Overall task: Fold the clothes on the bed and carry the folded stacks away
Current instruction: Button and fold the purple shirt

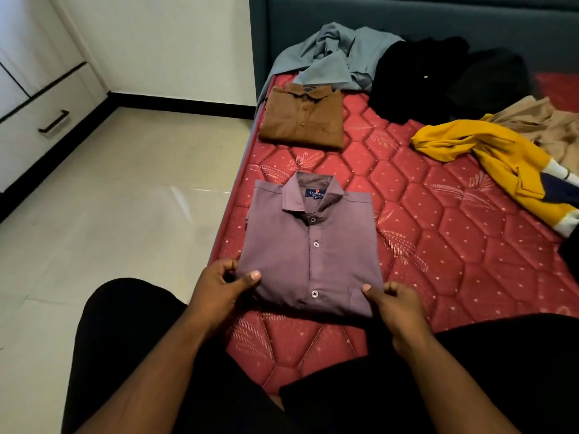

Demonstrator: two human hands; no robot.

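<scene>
- Floor (119,220) lies pale and tiled on your left, with a drawer front (40,126) against the wall; you have walking room there, judging by the bare tiles beside the bed.
- Your left hand (219,288) pinches the near left corner of the purple shirt (308,245), thumb on top and fingers curled under the fold.
- That shirt lies folded and buttoned, collar away from you, close to the left edge of the red mattress (438,245); its left side almost reaches the mattress edge, so keep any slide inward.
- Your right hand (396,305) pinches the near right corner the same way, thumb on the cloth.
- Step in hand, as it looks: the fold is finished and you are squaring or lifting the bundle. The next move probably calls for an even lift at both corners so the layers do not slip, then a set-down on or beside the brown shirt (302,119), which sits folded farther up the same edge.
- Beyond it, a grey garment (332,54) and a black pile (438,79) lie loose against the headboard (407,17).
- Far right, a yellow garment (501,164) and a tan one (545,123) wait unfolded; open quilted surface between them and you gives room for spreading the next piece.
</scene>
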